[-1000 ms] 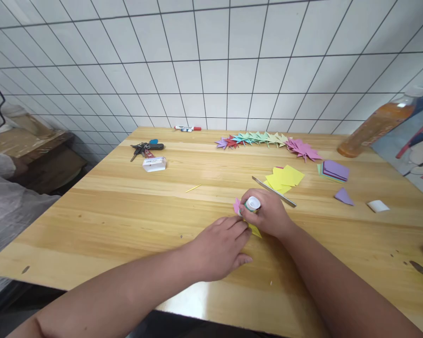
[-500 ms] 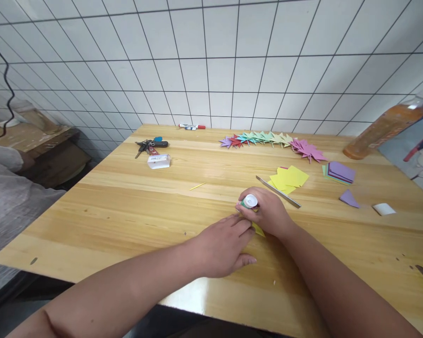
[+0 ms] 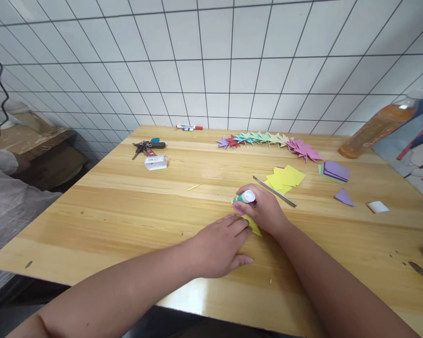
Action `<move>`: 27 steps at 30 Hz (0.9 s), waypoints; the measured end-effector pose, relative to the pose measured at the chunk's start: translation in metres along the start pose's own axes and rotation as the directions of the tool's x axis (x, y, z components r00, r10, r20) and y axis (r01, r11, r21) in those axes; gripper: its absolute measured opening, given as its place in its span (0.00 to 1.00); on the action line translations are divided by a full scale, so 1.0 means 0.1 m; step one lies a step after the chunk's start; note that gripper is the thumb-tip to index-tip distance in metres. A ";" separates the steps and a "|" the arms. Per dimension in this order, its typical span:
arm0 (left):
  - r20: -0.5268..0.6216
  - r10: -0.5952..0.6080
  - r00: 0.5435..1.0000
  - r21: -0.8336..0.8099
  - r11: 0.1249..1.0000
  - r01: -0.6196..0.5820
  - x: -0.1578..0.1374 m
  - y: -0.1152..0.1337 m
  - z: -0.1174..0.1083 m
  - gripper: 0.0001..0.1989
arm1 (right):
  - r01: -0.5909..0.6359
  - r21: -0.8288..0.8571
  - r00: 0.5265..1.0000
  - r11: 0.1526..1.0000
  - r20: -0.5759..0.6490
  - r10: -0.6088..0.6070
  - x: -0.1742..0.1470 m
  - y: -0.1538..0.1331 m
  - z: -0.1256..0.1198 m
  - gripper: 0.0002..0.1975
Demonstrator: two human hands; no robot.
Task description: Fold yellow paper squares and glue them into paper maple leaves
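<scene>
My right hand (image 3: 268, 209) is closed around a white and green glue stick (image 3: 246, 197), tilted low over the wooden table. Just below it shows a small pink-purple patch (image 3: 238, 210), mostly covered by my fingers. My left hand (image 3: 220, 246) lies flat, thumb apart, its fingertips pressing on a yellow piece of paper (image 3: 254, 227). Only one corner of that paper is visible between my hands. Beyond my right hand are a metal strip (image 3: 275, 191) and several loose yellow paper squares (image 3: 288, 177).
A row of folded paper pieces (image 3: 264, 138) curves along the back. To the right are stacked coloured papers (image 3: 334, 171), a purple folded piece (image 3: 344, 197), a white block (image 3: 378, 207) and a bottle (image 3: 377, 129). Keys (image 3: 148, 146), a clear box (image 3: 156, 162) and a marker (image 3: 189, 127) lie left.
The glue stick has tipped further toward the left, showing more of its green barrel and the pink-purple patch below. My left hand stays on the paper; the view has shifted slightly.
</scene>
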State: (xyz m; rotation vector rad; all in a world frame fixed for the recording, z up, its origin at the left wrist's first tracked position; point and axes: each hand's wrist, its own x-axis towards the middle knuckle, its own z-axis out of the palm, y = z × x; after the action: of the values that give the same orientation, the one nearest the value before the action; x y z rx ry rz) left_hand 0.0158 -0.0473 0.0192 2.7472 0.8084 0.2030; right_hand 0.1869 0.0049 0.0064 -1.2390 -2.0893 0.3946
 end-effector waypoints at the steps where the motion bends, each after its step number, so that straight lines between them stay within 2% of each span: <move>1: -0.001 0.000 1.000 -0.001 1.000 0.000 0.00 0.00 0.00 0.25 | -0.010 0.021 1.000 1.000 -0.013 0.010 0.00 0.01 0.00 0.11; 8: 0.000 0.012 1.000 0.002 1.000 -0.012 0.00 -0.02 -0.01 0.24 | -0.152 0.135 0.973 0.979 -0.154 0.172 -0.05 -0.03 -0.10 0.09; 13: -0.016 0.029 0.999 0.014 0.999 -0.029 -0.01 -0.06 0.00 0.24 | -0.179 0.107 0.960 0.978 -0.196 0.197 -0.09 -0.03 -0.20 0.06; 19: -0.022 0.036 0.999 0.005 0.999 -0.036 -0.01 -0.11 0.01 0.23 | -0.142 0.012 0.977 0.990 -0.158 0.142 -0.11 0.01 -0.19 0.06; 23: 0.009 0.027 1.000 -0.025 0.999 -0.027 0.02 -0.10 -0.01 0.23 | -0.068 -0.070 0.996 0.995 -0.060 0.064 -0.08 -0.01 -0.17 0.07; 27: 0.012 0.017 1.000 -0.042 0.999 -0.016 0.02 -0.09 -0.03 0.25 | -0.053 -0.157 0.999 0.986 0.000 0.054 -0.06 -0.02 -0.14 0.08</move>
State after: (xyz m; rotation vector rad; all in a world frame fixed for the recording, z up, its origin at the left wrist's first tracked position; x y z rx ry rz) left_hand 0.0127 -0.0382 0.0197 2.7140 0.7701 0.2039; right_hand 0.1968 -0.0021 0.0159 -1.3886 -2.1274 0.2601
